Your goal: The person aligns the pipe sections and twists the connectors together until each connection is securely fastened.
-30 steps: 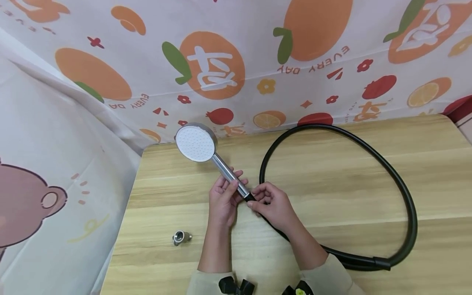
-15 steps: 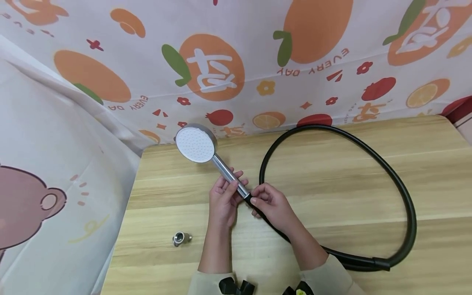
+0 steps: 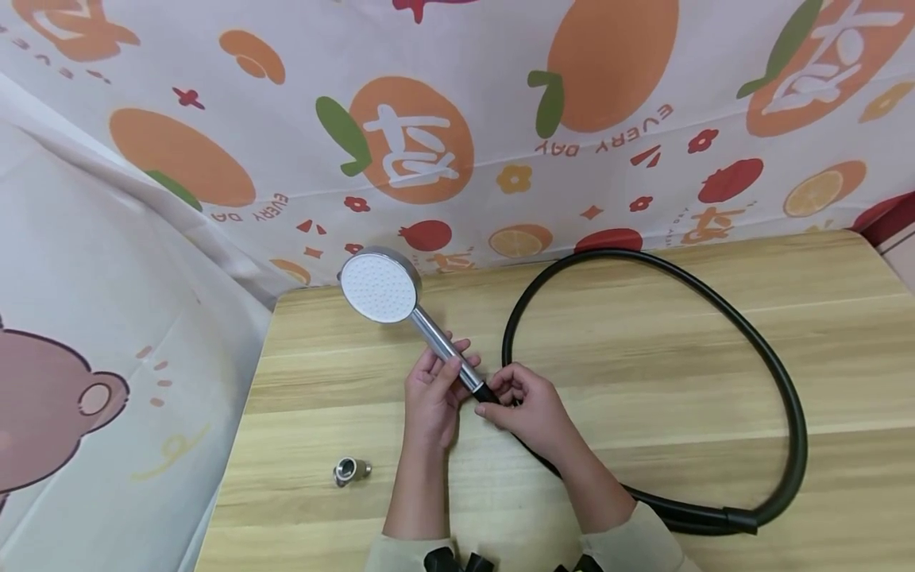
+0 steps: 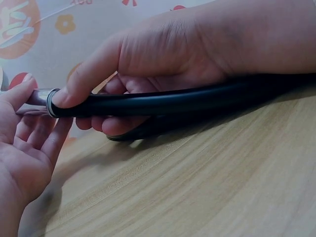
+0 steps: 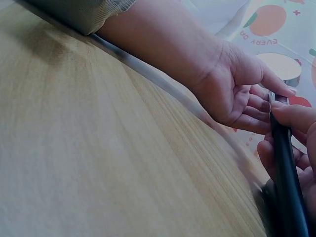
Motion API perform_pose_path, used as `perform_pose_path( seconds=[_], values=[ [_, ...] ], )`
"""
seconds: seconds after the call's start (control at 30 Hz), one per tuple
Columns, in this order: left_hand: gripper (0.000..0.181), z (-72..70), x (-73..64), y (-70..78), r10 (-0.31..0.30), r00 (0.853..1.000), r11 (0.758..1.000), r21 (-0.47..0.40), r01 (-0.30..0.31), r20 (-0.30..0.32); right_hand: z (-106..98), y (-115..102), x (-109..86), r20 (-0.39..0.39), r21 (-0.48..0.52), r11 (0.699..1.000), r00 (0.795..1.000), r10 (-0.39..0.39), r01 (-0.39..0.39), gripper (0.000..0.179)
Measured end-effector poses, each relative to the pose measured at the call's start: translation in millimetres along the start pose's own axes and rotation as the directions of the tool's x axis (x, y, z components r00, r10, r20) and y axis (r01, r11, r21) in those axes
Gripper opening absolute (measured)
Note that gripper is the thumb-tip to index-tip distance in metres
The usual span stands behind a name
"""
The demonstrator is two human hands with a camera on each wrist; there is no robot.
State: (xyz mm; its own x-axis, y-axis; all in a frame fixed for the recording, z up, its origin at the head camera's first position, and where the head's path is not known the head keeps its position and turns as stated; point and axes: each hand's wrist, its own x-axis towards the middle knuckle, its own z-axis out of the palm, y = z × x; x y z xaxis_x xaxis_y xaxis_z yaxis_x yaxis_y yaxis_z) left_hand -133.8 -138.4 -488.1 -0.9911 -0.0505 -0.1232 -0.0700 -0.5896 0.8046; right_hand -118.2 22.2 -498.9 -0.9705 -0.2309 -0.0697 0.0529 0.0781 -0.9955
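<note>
Above the wooden table (image 3: 300, 397), the right grip (image 3: 534, 409) pinches a black hose (image 4: 158, 102), the left grip (image 3: 432, 397) apparently a shower head (image 3: 429, 330).

A wood-grain table (image 3: 307, 397) bears a metal fitting (image 3: 360, 470) and black hose (image 3: 797, 433)

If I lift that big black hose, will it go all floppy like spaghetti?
Probably not very: the black hose lies in one wide, smooth loop on the table, so it's likely bendy but springy. It may feel slippery, since it looks smooth in the left wrist view. The right hand holds it near one end, so the rest might drag.
</note>
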Motion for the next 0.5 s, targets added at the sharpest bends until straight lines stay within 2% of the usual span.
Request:
perform_pose_path(
  seconds=[0.27,0.4,0.5],
  values=[
    [0.047,-0.4,-0.1,-1.2,0.006,1.0,1.0,-0.008,-0.006,0.01,1.5,-4.2,-1.6,0.049,0.105,0.994,0.999,-0.011,0.006,0.021],
    [0.047,-0.4,-0.1,-1.1,0.007,1.0,1.0,-0.008,-0.007,0.011,1.1,-5.0,-1.3,0.086,0.184,0.982,0.996,0.022,-0.038,0.018],
    [0.05,-0.1,-0.2,-0.3,0.005,1.0,1.0,-0.021,-0.004,0.019,1.0,-5.3,-1.0,0.09,0.208,0.976,0.995,0.046,-0.064,0.017]
  ],
)
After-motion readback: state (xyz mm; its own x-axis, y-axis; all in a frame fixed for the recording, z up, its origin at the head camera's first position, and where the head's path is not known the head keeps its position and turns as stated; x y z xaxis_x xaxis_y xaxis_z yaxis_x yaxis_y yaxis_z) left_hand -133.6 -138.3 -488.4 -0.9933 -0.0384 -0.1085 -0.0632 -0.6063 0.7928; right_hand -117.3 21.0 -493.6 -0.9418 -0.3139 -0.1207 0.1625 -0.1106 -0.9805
